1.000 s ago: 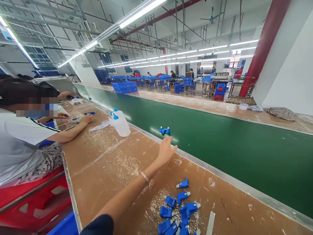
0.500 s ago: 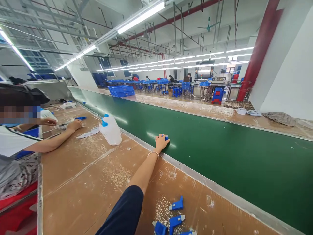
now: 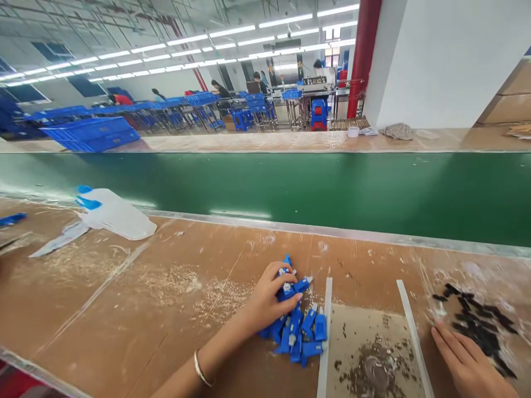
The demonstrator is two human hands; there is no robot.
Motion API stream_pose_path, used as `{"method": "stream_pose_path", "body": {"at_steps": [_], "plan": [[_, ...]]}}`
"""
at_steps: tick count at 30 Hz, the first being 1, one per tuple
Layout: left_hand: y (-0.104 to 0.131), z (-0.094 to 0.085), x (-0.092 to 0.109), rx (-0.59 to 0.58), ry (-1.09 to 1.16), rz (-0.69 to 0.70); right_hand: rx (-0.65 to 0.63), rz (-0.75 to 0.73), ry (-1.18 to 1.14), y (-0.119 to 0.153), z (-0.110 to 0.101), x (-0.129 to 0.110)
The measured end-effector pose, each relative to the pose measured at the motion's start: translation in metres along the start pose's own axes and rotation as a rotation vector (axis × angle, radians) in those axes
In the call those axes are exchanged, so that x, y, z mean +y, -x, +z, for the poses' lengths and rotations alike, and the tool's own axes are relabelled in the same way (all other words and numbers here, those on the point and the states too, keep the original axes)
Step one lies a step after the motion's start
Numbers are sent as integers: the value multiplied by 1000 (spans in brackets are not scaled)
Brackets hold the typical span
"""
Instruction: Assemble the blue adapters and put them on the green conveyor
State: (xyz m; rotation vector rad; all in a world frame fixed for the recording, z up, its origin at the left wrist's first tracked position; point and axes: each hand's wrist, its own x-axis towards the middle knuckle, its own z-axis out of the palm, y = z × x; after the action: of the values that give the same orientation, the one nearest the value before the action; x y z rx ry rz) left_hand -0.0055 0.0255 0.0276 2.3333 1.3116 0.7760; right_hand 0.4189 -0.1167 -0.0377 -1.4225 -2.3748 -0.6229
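Note:
My left hand (image 3: 265, 301) is over a heap of small blue plastic parts (image 3: 295, 334) with pale tips. Its thumb and fingers are closed around one blue plastic part (image 3: 287, 288) at the top of the heap. At the right, my right hand (image 3: 468, 356) rests with its fingers stretched out on the table, beside a scatter of small black pieces (image 3: 483, 326). I make out nothing held in it, though its underside is hidden. Between my hands, a pale board (image 3: 346, 320) with dark smears and crumbs is flanked by two whitish strips (image 3: 326, 337).
A green conveyor belt (image 3: 249, 182) runs across beyond the brown table (image 3: 166, 331). A white bottle (image 3: 120, 215) with blue fittings lies at the left near a cloth (image 3: 60, 237). Blue crates (image 3: 93, 132) and a grey rag (image 3: 397, 131) sit on the far ledge.
My left hand has come back from the belt to the heap of blue parts. The view has swung right and down, bringing in my right hand, the board and the black pieces.

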Motion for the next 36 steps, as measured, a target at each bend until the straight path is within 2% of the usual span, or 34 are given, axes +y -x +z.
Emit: {"method": "stream_pose_path", "body": {"at_steps": [2, 5, 8, 10, 12, 14, 17, 19, 20, 22, 24, 27, 31, 33, 36], "plan": [[11, 10, 13, -39, -7, 33, -52, -8, 51, -1, -13, -9], [14, 18, 22, -65, -34, 62, -98, 10, 62, 0, -23, -11], [16, 12, 34, -9, -86, 104, -72, 47, -39, 3, -20, -1], [24, 4, 50, 35, -4, 97, -58, 176, -154, 3, -20, 2], [38, 2, 70, 16, 251, -12, -59, 367, -288, 0, -27, -3], [55, 12, 93, -42, 628, -202, -56, 504, -435, -8, -40, -18], [76, 47, 124, -130, 1233, -450, -36, 532, -658, -24, -56, -50], [85, 74, 137, -167, 1496, -546, -31, 552, -774, -34, -60, -69], [88, 84, 141, -175, 1556, -587, -31, 574, -806, -38, -59, -77], [92, 98, 144, -152, 1562, -653, -18, 618, -802, -40, -57, -86], [95, 101, 143, -114, 1499, -677, 8, 625, -724, -36, -55, -87], [97, 98, 141, -83, 1420, -672, 36, 598, -572, -22, -57, -78], [98, 96, 144, -52, 1392, -670, -64, 451, -481, -5, -61, -70], [99, 96, 145, -62, 1394, -661, -98, 390, -471, -3, -61, -73], [100, 94, 145, -114, 1385, -644, -110, 387, -453, -8, -56, -79]]}}
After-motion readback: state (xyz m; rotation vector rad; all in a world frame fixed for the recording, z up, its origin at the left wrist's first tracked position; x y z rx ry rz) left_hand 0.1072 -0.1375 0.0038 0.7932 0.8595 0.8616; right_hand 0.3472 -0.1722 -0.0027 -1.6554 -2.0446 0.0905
